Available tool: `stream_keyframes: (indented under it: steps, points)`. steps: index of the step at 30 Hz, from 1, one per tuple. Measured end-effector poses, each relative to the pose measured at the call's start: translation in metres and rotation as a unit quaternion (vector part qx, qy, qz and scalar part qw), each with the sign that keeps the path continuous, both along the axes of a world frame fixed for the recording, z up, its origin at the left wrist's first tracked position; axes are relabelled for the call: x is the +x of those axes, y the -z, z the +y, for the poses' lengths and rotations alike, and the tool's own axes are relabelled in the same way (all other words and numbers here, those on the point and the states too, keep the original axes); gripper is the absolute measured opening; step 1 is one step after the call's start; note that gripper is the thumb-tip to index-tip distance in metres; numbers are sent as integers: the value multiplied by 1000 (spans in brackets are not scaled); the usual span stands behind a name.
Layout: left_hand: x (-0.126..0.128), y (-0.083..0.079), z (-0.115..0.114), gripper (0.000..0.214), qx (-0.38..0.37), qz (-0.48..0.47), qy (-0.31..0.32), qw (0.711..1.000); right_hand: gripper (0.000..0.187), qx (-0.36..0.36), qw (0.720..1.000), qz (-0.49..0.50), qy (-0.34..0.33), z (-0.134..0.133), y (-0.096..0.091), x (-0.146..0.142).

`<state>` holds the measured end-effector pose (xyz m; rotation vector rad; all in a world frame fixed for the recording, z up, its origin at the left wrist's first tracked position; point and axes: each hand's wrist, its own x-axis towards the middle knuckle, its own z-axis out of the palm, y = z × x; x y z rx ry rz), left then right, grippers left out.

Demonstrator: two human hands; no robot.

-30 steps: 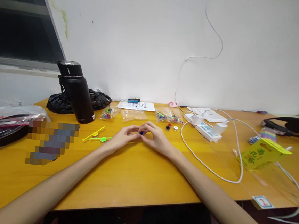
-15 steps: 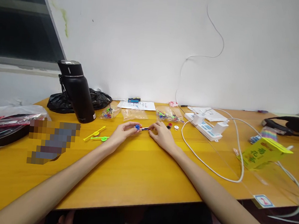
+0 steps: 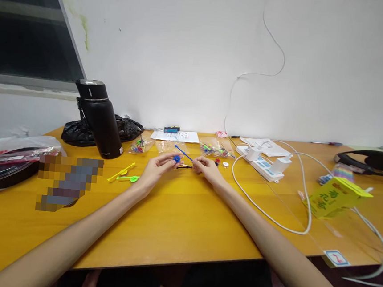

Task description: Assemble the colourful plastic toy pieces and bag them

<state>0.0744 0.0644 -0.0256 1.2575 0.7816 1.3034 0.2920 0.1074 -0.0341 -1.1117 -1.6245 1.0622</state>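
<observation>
My left hand (image 3: 157,169) pinches a small blue round piece (image 3: 176,158) just above the yellow table (image 3: 178,214). My right hand (image 3: 207,168) pinches the lower end of a thin blue stick (image 3: 183,152) that slants up and to the left past the round piece. A short dark piece (image 3: 184,166) lies on the table between both hands. Left of my left hand lie a yellow stick part (image 3: 121,171) and a green stick part (image 3: 128,178).
A black flask (image 3: 99,118) and black bag (image 3: 125,129) stand back left. Clear bags of coloured parts (image 3: 215,148), papers (image 3: 175,136), a power strip (image 3: 262,164) with white cables, a yellow carton (image 3: 336,197) and a plastic bag (image 3: 6,154) lie around.
My hands have drawn apart and lifted slightly. The blue stick, held close between the fingers before, now stands out slanted with the blue round piece beside it.
</observation>
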Motion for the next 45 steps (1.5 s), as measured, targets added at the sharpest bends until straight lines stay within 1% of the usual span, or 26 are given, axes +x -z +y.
stream_keyframes:
  steps: [3, 6, 10, 17, 23, 28, 34, 38, 41, 45]
  points:
    - [1, 6, 3, 50, -19, 15, -9, 1000, 32, -67, 994, 79, -36, -4, -3, -2]
    - [-2, 11, 8, 50, -34, 18, -24, 999, 33, -90, 989, 92, -72, -8, -6, -5]
    - [-3, 9, 10, 51, -29, 22, -38, 999, 35, -60, 993, 52, -84, -12, -8, -8]
    - [0, 0, 4, 50, -2, 32, -15, 999, 38, -30, 995, 20, -88, -17, -10, -11]
    - [0, -1, 3, 48, -4, 18, -13, 1000, 40, -24, 994, 62, -88, -20, -11, -15]
    - [2, 0, 3, 47, -18, -24, -16, 999, 38, -11, 992, 105, -62, -18, -9, -14]
    - [3, -2, 1, 49, -30, -35, -25, 999, 39, -50, 989, 133, -45, -14, -6, -11]
    - [3, -2, 1, 48, -33, -38, -22, 998, 36, -80, 981, 166, -53, -13, -3, -11]
    - [3, -2, 1, 48, -33, -41, -17, 998, 36, -83, 980, 172, -56, -13, -3, -11]
    - [3, -1, 2, 47, -36, -39, -14, 998, 40, -75, 985, 150, -49, -14, -7, -11]
